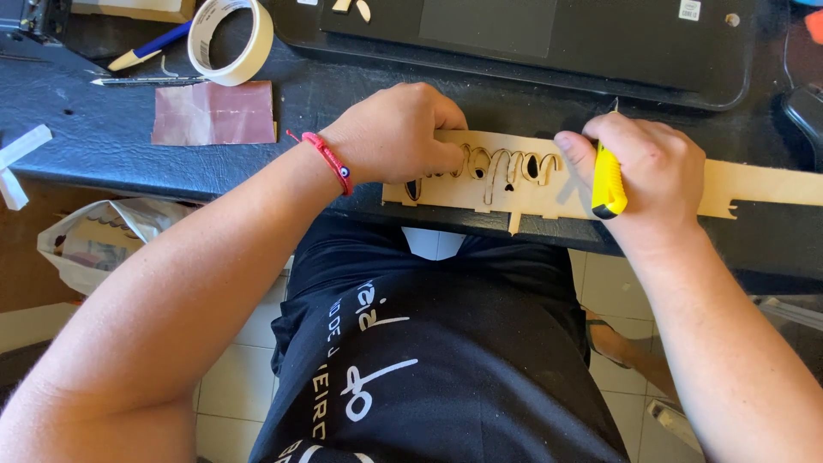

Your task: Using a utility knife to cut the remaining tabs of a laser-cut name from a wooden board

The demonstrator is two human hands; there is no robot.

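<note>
A thin pale wooden strip (754, 184) with cut-out cursive lettering lies along the front edge of a black table (103, 137). My left hand (396, 133) presses down on the strip's left part, fingers curled over the lettering. My right hand (645, 167) grips a yellow utility knife (607, 176), its blade end pointing away from me at the strip's upper edge. A red cord bracelet sits on my left wrist.
A roll of masking tape (230, 41), a blue pen (147, 47), a thin metal tool (146, 81) and a reddish sandpaper sheet (214, 113) lie at the back left. A black laptop (531, 39) stands behind the strip. A plastic bag (94, 240) lies on the floor.
</note>
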